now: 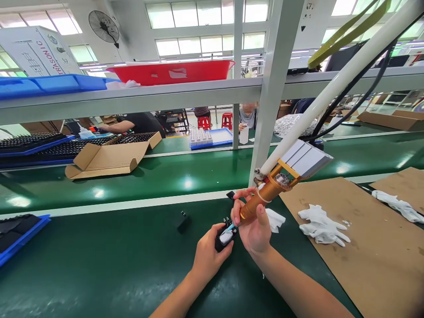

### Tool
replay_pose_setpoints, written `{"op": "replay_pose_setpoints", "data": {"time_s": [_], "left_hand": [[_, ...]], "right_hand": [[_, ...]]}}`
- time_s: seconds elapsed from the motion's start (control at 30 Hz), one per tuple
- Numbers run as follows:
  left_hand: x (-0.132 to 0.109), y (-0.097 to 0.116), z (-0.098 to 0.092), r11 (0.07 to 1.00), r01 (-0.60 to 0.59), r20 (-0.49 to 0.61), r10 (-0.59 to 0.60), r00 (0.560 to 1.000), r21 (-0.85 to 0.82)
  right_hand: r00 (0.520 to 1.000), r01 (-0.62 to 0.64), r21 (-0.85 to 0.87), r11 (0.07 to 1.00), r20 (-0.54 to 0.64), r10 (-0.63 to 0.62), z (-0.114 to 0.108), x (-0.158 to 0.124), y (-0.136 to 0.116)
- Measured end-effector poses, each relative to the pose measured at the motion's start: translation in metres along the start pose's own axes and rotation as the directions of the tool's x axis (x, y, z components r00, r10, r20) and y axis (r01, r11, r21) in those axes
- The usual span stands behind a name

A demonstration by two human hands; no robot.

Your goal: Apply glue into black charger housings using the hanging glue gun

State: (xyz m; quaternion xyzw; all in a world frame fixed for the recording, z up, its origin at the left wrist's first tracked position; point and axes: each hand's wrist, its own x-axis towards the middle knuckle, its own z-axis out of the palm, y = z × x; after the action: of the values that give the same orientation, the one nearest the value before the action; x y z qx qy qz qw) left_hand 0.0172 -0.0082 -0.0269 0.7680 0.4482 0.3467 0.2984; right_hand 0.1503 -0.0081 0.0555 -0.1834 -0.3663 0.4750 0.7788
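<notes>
My left hand (209, 249) grips a small black casing (219, 243) with a white part inside, fingers and thumb on either side of it. Over the casing, my right hand (253, 225) is wrapped round a gold-coloured cylindrical tool (260, 199). The tool's light blue tip (231, 227) meets the casing's open top; whether it touches the white part I cannot tell. A small black piece (231, 194) shows by my right fingertips, and its contact with them is unclear. Another small black part (183, 221) lies on the green table to the left.
A white pipe (308, 106) with black cables rises from the tool past a grey post (274, 79). White gloves (323, 225) lie on brown cardboard (371, 265) at right. A blue tray (24, 238) is at left. Beyond the green bench (185, 172) are an open carton (109, 161) and co-workers.
</notes>
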Motion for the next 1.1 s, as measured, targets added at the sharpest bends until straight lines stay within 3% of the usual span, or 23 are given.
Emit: {"op": "replay_pose_setpoints", "data": {"time_s": [0.3,0.53,0.7,0.8,0.9,1.0,1.1], "left_hand": [[-0.007,0.007,0.002,0.983,-0.154,-0.083,0.146,0.986,-0.104],[-0.007,0.011,-0.001,0.979,-0.165,-0.091,0.155,0.984,-0.12],[-0.006,0.006,-0.001,0.991,-0.085,-0.011,0.084,0.996,-0.108],[0.0,-0.001,-0.006,0.998,-0.016,0.092,0.022,0.995,-0.064],[0.01,-0.012,-0.015,0.999,0.006,0.244,0.006,0.97,-0.05],[0.019,-0.023,-0.024,0.984,-0.025,0.374,0.089,0.923,-0.174],[0.024,-0.03,-0.028,0.962,-0.026,0.314,0.114,0.943,-0.27]], "right_hand": [[0.997,-0.03,0.054,0.998,0.068,0.026,0.009,-0.014,-0.002],[0.996,-0.026,0.032,0.999,0.081,0.023,0.012,-0.016,-0.003],[0.998,-0.032,0.021,0.999,0.052,0.031,0.009,-0.012,-0.003],[0.999,-0.013,0.015,1.0,0.035,0.012,0.005,-0.008,-0.001],[1.0,0.015,-0.003,1.0,0.014,-0.015,0.0,-0.003,0.0],[0.999,0.042,-0.05,0.998,-0.01,-0.042,-0.008,0.0,-0.003],[0.995,0.082,-0.148,0.986,-0.049,-0.09,-0.023,0.001,-0.009]]}}
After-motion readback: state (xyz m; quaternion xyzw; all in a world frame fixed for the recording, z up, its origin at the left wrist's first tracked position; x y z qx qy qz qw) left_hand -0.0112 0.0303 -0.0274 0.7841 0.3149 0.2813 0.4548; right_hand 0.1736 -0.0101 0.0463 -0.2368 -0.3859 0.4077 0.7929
